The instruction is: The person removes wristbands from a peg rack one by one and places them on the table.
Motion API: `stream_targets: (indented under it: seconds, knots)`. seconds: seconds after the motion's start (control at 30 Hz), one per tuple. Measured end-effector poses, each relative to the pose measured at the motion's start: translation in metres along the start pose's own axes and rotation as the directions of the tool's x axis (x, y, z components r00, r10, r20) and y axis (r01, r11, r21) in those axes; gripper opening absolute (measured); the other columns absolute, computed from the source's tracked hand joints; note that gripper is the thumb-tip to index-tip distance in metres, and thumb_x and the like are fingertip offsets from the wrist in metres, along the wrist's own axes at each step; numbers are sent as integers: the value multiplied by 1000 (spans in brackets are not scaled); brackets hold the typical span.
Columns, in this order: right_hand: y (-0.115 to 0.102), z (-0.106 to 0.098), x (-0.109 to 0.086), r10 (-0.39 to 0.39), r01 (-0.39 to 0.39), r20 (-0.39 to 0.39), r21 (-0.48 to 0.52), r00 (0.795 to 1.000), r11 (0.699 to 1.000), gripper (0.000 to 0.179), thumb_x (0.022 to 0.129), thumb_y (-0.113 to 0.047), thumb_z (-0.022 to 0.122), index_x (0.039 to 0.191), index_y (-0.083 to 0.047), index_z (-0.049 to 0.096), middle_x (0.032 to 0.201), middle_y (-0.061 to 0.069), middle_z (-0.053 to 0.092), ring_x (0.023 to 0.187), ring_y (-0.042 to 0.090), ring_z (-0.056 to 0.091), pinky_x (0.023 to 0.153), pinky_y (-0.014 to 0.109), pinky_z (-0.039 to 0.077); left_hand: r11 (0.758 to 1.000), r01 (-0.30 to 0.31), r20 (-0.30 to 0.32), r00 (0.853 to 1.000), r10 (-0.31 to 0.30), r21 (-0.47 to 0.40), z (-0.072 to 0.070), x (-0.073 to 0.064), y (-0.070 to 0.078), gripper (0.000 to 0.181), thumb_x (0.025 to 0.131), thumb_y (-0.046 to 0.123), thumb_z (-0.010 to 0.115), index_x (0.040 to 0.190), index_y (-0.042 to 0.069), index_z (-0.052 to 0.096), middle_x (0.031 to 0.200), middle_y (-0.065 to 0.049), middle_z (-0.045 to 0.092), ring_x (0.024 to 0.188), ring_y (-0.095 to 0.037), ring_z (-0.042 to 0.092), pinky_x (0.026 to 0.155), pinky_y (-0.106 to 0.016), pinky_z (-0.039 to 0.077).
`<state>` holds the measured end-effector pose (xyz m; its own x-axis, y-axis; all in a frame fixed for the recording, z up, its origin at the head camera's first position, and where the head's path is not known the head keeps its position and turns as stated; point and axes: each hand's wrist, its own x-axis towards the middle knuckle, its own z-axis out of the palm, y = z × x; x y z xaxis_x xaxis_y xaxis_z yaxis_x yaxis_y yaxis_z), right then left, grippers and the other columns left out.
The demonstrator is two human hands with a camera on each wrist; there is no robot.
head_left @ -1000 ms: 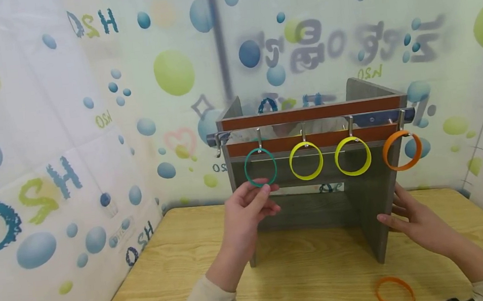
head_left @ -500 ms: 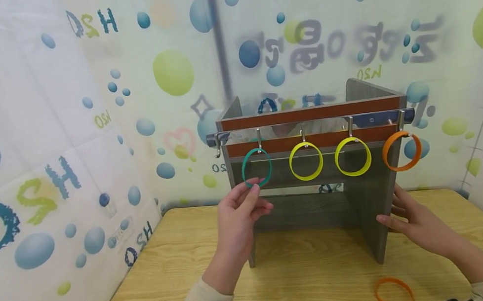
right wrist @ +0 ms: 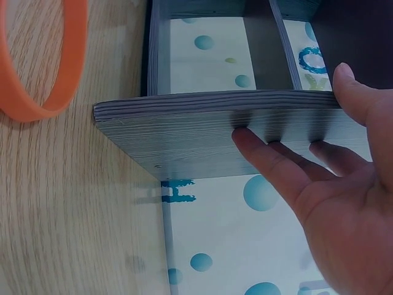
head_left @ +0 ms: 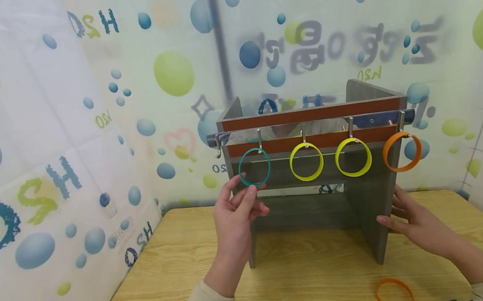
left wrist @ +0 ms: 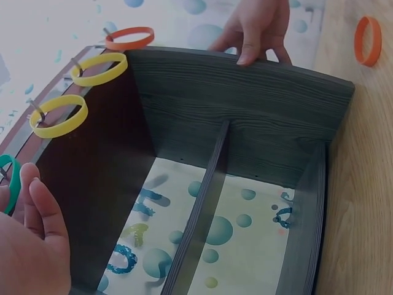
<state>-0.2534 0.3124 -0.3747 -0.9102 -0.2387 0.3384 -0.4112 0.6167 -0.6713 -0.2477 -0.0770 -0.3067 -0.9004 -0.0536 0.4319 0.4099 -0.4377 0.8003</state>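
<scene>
A teal silicone wristband (head_left: 239, 169) hangs at the second hook from the left on the metal rail (head_left: 240, 136). My left hand (head_left: 233, 216) pinches its lower edge between thumb and fingers, with the index finger raised along its left side. In the left wrist view only part of the teal band (left wrist: 13, 184) shows. My right hand (head_left: 424, 224) holds the side panel (right wrist: 184, 129) of the grey wooden shelf, thumb on the front edge and fingertips against the outer face. Two yellow wristbands (head_left: 293, 170) and an orange wristband (head_left: 386, 156) hang from the other hooks to the right.
The shelf stands on a wood-grain table (head_left: 319, 280). Another orange wristband (head_left: 378, 296) lies on the table before its right panel. The leftmost hook (head_left: 218, 148) is bare. A patterned curtain (head_left: 129, 108) surrounds the table at the back and sides.
My left hand has shifted a little left, drawing the lower part of the teal wristband left with it. Its index finger has lifted. The right hand stays on the panel.
</scene>
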Motion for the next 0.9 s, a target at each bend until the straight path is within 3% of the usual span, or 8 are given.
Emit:
stream_targets:
  seconds: [0.4,0.9]
  knots:
    - [-1,0,-1,5,-5,1,8,1000,1000,99,107,-22,66,171,-34,-8,162,43,34,137,71,44,83,48,66,999,-34,-12,999,34,4,8,3,9,29,104,7,67,131,14,61,92,5,82,57,-11,68,66,-28,61]
    - [-1,0,-1,-2,2,-2,14,1000,1000,99,107,-21,67,171,-34,-7,162,43,35,136,71,45,83,48,66,999,-47,-9,999,47,17,8,3,11,26,104,6,67,129,14,64,90,6,82,55,-11,65,63,-27,59]
